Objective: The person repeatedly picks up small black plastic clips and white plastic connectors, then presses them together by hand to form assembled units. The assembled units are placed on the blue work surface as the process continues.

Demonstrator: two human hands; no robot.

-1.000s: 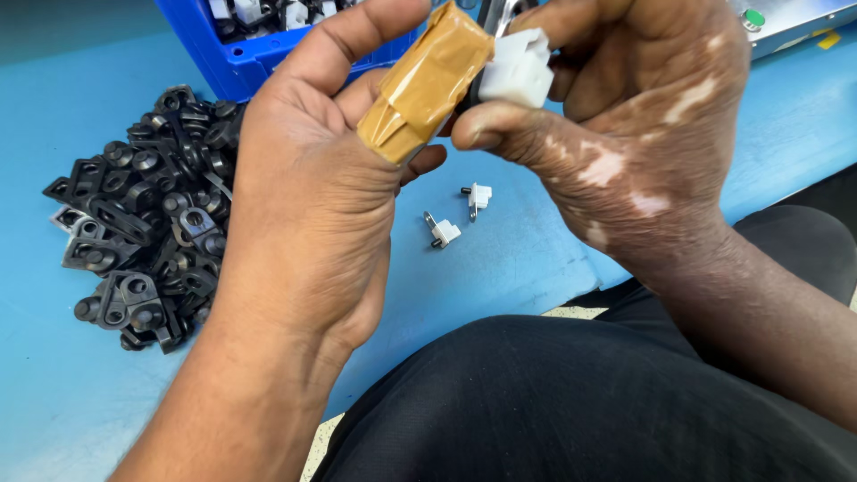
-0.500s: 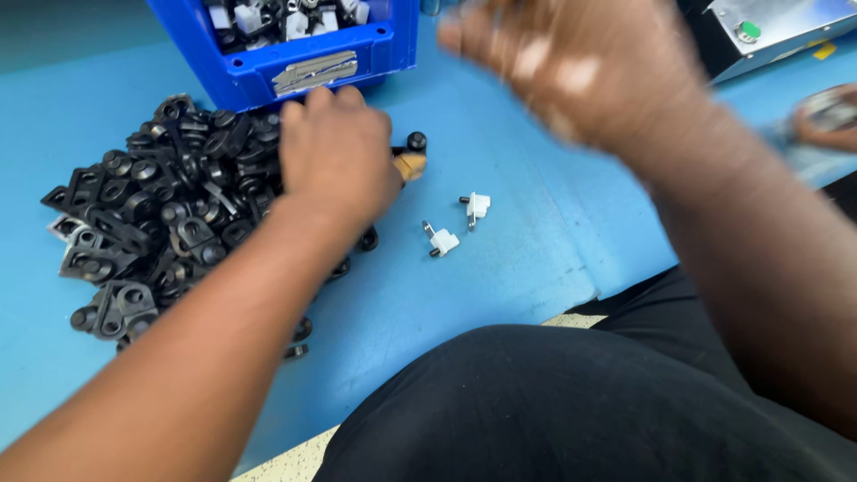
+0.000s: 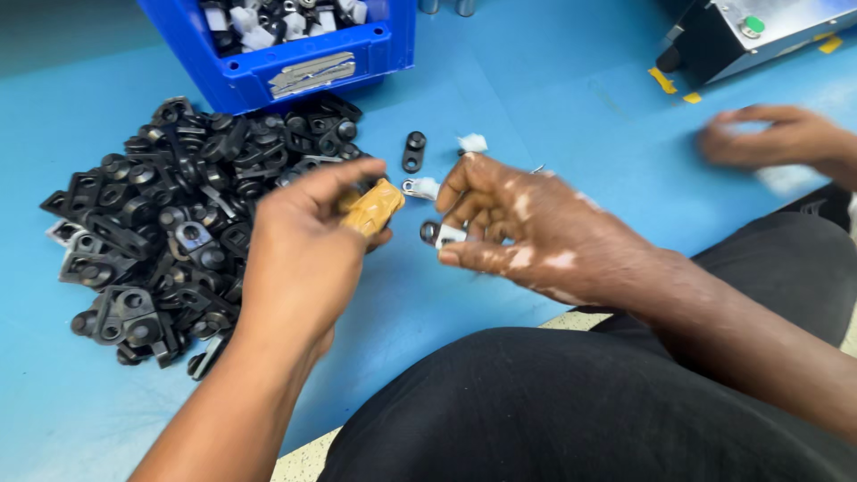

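My left hand (image 3: 299,241) is closed around a small tool wrapped in tan tape (image 3: 373,207), held just above the blue table. My right hand (image 3: 527,228) pinches a small white-and-black part (image 3: 439,234) right beside the tool's tip. A big heap of black plastic brackets (image 3: 170,210) lies to the left of my left hand. Loose pieces rest on the table just beyond my hands: a black link (image 3: 413,151), a white part (image 3: 421,186) and another white part (image 3: 472,142).
A blue bin (image 3: 339,62) holding white and black parts stands at the back. A grey machine box (image 3: 759,31) with a green button sits at the back right. Another person's blurred hand (image 3: 772,138) is over the table at the right. My dark-trousered lap fills the foreground.
My left hand came back from the bracket heap with the taped tool. My right hand dropped from high at the back to the table and now pinches a small part.
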